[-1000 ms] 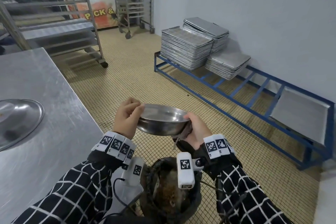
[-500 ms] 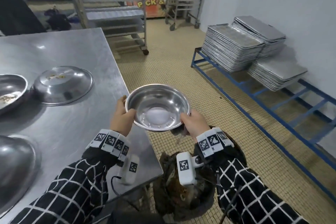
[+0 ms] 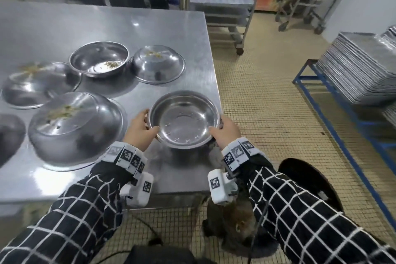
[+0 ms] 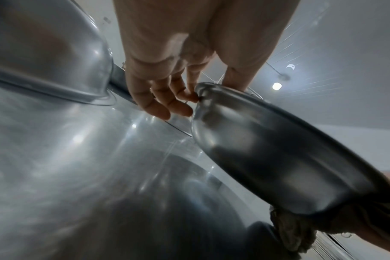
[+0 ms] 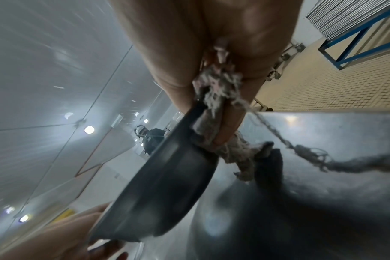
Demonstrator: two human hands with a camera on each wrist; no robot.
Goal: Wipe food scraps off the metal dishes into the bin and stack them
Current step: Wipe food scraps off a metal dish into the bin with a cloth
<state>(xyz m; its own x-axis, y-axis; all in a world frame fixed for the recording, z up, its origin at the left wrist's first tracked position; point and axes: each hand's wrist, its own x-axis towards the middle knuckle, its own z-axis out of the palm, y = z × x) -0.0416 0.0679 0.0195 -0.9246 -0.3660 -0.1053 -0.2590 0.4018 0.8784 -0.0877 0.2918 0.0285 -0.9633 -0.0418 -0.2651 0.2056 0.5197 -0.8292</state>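
Note:
I hold a clean metal bowl (image 3: 184, 119) upright, just above the steel table (image 3: 107, 25) near its right front corner. My left hand (image 3: 142, 128) pinches the bowl's left rim (image 4: 267, 149), thumb inside. My right hand (image 3: 225, 133) grips the right rim together with a frayed grey rag (image 5: 220, 112) pressed under the bowl (image 5: 163, 190). Several other metal dishes lie on the table: an upright bowl with scraps (image 3: 99, 61) and overturned ones with scraps on top (image 3: 158, 63) (image 3: 75, 127) (image 3: 38, 83). The dark bin (image 3: 235, 227) sits on the floor below my right forearm.
A blue low rack (image 3: 334, 100) with stacks of metal trays (image 3: 360, 70) stands at the right. Wheeled tray trolleys (image 3: 222, 2) stand behind the table. A dark round lid (image 3: 310, 182) lies on the tiled floor by the bin.
The bowl has moved from above the bin leftward and over the table's corner, now level and low. My view has turned left to the table. Both hands kept their hold.

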